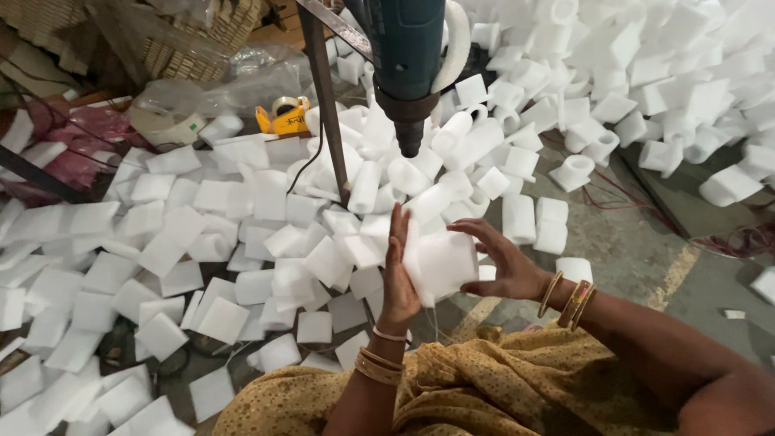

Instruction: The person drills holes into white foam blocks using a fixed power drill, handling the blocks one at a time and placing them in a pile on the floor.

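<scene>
My left hand and my right hand press a white foam sheet between them, bending it into a curve just below a teal heat gun mounted nozzle-down on a metal stand. My left palm lies flat against the sheet's left side. My right fingers wrap its right edge. Bangles sit on both wrists.
Flat white foam squares cover the floor at left. Rolled foam tubes pile up at the back and right. A yellow tape dispenser and plastic bags lie at the back left. Bare concrete floor shows at right.
</scene>
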